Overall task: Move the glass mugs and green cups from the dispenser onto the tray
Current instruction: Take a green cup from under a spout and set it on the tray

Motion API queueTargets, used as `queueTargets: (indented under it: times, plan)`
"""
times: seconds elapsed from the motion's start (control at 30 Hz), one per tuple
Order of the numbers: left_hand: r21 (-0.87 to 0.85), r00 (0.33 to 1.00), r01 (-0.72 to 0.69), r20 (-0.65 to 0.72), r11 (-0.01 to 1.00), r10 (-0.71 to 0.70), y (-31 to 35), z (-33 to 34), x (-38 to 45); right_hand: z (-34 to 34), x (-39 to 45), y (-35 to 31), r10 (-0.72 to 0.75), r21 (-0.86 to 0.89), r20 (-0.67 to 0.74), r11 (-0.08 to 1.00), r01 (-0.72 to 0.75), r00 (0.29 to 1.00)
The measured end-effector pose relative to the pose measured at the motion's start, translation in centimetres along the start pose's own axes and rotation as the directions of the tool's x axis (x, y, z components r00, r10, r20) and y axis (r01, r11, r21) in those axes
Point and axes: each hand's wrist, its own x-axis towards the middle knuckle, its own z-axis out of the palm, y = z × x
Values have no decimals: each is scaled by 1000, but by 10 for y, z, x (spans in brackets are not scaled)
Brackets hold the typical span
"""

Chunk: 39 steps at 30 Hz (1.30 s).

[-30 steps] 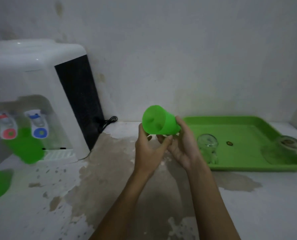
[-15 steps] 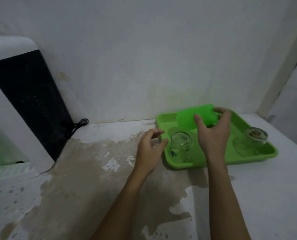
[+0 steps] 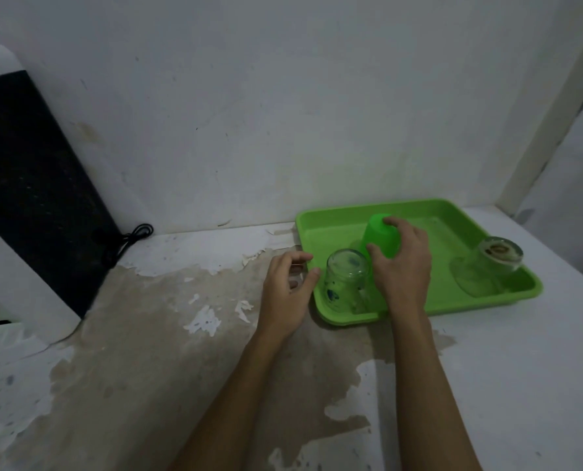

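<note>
My right hand (image 3: 402, 266) grips a green cup (image 3: 378, 237), which is upside down and tilted over the green tray (image 3: 330, 220), just behind a glass mug (image 3: 346, 282). That mug stands upside down in the tray's near left corner. A second glass mug (image 3: 487, 266) rests upside down at the tray's right end. My left hand (image 3: 288, 290) hovers beside the tray's left edge, fingers loosely curled around nothing. Whether the cup touches the tray floor is hidden by my hand.
The white water dispenser (image 3: 21, 205) with its black side panel stands at the far left, its black cord (image 3: 130, 237) coiled on the counter by the wall. The counter surface (image 3: 167, 334) is stained with peeling paint. A wall corner rises at the right.
The green cup passed from both hands to my right hand alone, travelled right over the tray and came down behind the near mug. My left hand let go and stayed by the tray's edge.
</note>
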Motion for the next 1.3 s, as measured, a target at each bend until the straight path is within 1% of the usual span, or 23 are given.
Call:
queueTargets:
  times: [0.27, 0.5, 0.67, 0.83, 1.0, 1.13, 1.3]
  plan:
    - [-42, 1000, 30, -3, 999, -30, -6, -3, -1, -2, 2, 10, 99, -107, -127, 988, -112, 987]
    - [-60, 998, 67, 21, 996, -66, -8, -4, -1, 0, -1, 9, 63, -209, -136, 974, -91, 989]
    - [-58, 997, 67, 32, 996, -65, -7, -4, -2, 2, -1, 8, 66, -308, -167, 944, -116, 984]
    - [-74, 996, 75, 43, 994, -72, -3, -4, -3, 1, 0, 8, 42, -297, -128, 952, -79, 991]
    - [-90, 995, 91, 48, 992, -87, -1, -4, -5, -1, -2, 6, 43, -283, -142, 956, -82, 989]
    - [-81, 994, 98, 61, 992, -93, 1, -5, -6, -3, -3, 5, 59, -278, -139, 956, -96, 989]
    - [-69, 993, 109, 63, 992, -105, 2, -5, -7, 0, -4, 9, 94, -243, -87, 964, -112, 992]
